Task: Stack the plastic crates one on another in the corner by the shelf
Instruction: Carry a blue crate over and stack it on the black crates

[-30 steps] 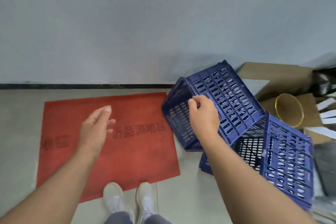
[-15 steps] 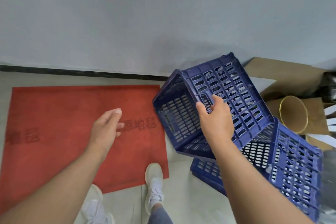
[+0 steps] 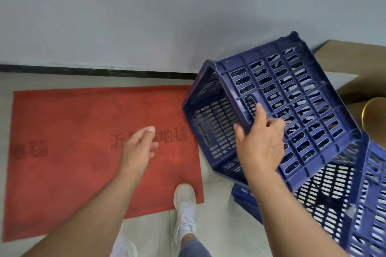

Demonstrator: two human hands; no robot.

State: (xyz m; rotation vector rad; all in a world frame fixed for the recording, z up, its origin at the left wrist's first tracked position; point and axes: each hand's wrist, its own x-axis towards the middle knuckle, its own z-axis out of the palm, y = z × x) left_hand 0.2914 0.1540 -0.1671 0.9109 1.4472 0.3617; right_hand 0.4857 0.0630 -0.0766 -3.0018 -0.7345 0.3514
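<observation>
Over the mat (image 3: 62, 152), my left hand (image 3: 137, 148) hangs slack and empty; my right hand (image 3: 259, 144) grips the tilted crate (image 3: 292, 94).

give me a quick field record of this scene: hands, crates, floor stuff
right hand: gripping the rim of the tilted blue slotted plastic crate
left hand: open, empty, above the red floor mat
tilted crate: on its side, opening facing left, leaning on the second blue plastic crate
second crate: on the floor at right, partly cut off
background: brown cardboard by the grey wall
foot: white shoe at the mat edge
</observation>
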